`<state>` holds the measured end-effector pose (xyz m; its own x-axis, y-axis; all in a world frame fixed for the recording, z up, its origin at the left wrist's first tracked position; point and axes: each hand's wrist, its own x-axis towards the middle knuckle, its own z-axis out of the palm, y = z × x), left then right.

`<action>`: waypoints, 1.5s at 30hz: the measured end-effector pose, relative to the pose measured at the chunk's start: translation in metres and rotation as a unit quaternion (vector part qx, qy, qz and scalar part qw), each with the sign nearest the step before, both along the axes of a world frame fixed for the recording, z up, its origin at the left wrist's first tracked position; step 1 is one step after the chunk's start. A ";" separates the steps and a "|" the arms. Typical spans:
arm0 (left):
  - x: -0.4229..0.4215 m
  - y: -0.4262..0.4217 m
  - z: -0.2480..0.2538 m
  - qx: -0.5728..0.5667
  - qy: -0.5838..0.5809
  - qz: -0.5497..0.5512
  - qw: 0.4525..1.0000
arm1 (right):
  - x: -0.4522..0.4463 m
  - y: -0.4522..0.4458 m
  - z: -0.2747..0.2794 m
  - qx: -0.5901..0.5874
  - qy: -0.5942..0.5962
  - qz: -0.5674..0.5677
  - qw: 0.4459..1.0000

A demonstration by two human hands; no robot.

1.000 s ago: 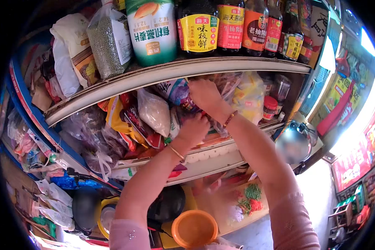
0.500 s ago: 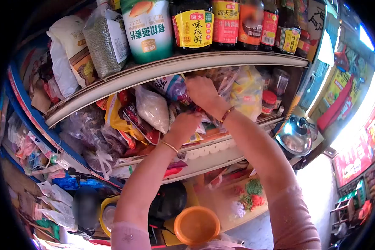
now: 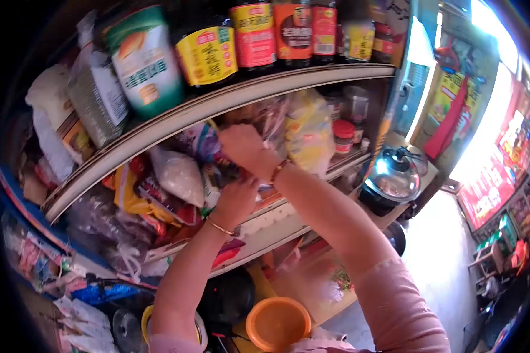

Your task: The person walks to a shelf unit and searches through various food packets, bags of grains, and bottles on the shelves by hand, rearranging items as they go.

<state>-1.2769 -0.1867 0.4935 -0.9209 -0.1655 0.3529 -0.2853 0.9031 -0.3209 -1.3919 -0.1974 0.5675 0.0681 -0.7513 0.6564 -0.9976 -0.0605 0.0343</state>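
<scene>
Right hand (image 3: pixel 244 145) right at the glossy, crinkled purple packet (image 3: pixel 201 143) on the lower shelf (image 3: pixel 288 213) | left hand (image 3: pixel 237 199) curled just below | grips hidden, can't tell either hold | rounded, pale-filled clear bag (image 3: pixel 181 177) slumps alongside

- A brown open cabinet with a long cream-coloured front edge (image 3: pixel 247 97) occupies the middle; this edge looks curved.
- On its left side there is a blue frame with a thin red stripe (image 3: pixel 40 228).
- At the right stands a greyish-green wall (image 3: pixel 483 73), bearing a yellow printed poster (image 3: pixel 450 97).
- Farther right is a red panel with white lettering (image 3: pixel 483 194).
- Strong white light (image 3: pixel 483 126) enters there, and the pale floor (image 3: pixel 433 253) appears nearly white.
</scene>
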 end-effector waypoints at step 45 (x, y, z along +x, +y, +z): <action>0.097 -0.034 0.027 0.118 0.177 0.008 0.977 | 0.042 0.009 -0.061 -0.154 -0.197 0.118 0.961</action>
<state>-1.1797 -0.2209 0.5205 -0.7441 -0.2936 0.6001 -0.3553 0.9346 0.0167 -1.3504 -0.1882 0.5070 -0.0874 -0.5115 0.8549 -0.8965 -0.3339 -0.2914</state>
